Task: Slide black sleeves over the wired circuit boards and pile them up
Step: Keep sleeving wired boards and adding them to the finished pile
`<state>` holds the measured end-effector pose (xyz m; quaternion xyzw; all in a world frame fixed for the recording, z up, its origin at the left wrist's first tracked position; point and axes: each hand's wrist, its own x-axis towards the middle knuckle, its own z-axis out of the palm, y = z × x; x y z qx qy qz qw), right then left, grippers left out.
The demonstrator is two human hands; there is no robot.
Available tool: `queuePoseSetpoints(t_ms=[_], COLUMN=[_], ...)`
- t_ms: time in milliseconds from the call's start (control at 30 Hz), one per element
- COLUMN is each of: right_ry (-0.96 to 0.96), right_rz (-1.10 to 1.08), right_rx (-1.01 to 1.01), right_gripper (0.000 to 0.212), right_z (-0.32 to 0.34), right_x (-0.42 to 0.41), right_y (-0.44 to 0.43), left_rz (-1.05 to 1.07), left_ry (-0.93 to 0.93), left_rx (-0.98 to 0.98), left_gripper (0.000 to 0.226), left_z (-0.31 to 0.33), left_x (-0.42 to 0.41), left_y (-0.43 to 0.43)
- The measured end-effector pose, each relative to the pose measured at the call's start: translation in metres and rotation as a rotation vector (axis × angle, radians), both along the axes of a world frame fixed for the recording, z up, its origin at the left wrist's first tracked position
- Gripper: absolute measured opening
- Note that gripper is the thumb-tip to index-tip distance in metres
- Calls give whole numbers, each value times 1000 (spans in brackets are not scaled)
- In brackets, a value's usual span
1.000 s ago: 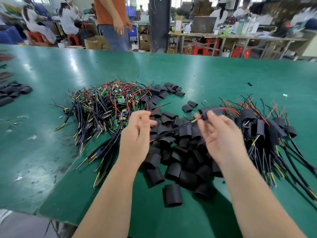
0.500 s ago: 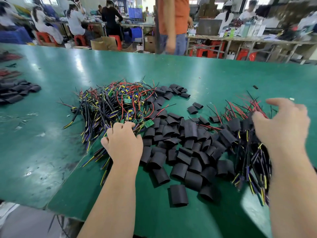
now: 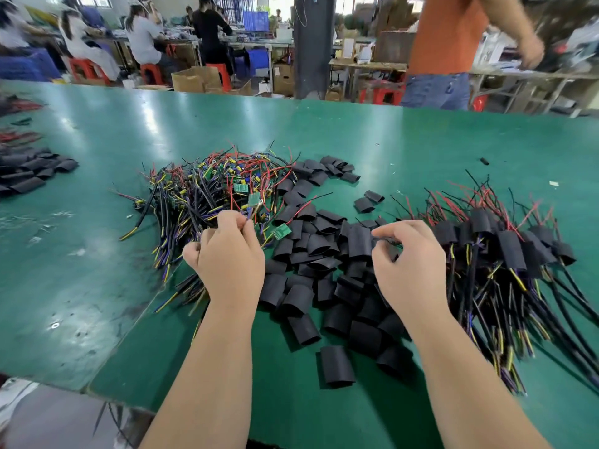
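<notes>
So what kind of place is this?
Most likely an electronics assembly workshop: a long green workbench piled with wired circuit boards and black sleeves, other workers seated at benches behind.

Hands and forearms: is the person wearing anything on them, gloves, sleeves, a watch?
No. The left hand and right hand are ungloved, with no rings showing. The left forearm and right forearm are bare to the frame's edge: no sleeves, watch or bands.

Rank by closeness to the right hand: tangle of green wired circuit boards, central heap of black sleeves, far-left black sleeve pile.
1. Central heap of black sleeves, under the right hand.
2. Tangle of green wired circuit boards, at left.
3. Far-left black sleeve pile, table edge.
</notes>
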<state>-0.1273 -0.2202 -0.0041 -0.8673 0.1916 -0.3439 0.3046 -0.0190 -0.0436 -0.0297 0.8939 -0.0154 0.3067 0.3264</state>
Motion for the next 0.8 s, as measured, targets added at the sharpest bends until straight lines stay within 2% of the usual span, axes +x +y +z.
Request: queuePoseSetpoints(t_ms=[67,133,200,267,333,400,467,600,733,800], right_ry=[-33,-17,-22,-76,-143,-165,-160,-93,36,34], right_rz=[47,139,299,457,498,421,359,404,428,442], right_rx=[80,277,640,1064,1219,1172,1076,952,529,398], right_gripper=[22,24,24,15,8,3,8,20,30,31], right_z=[0,0,0,2,1,-1,-2,-2,-3,-2], right_x=[-1,0,4,10,14,17,18,14,8,7], right_y=[6,12,19,28,28,24,21,19,18,15], left_rz=[-87,-262,-482,-649,-770,-845,-874,-826,-740,-714], left_ry=[-96,-173,-200,-171,-130,-93,-32,140,175,157], left_rx=[-71,-134,-156,-120,-67,-24,-29,-36,7,-28], left_gripper=[5,4,6,4,4,3,8,29,23,20], left_z=[2,4,7,9,9,6,5,2,2,3], left_x=[-3,-7,-11,-17,-23,-26,-28,-28,-24,-23], left_y=[-1,-1,-4,-10,-18,-22,-23,-23,-24,-24])
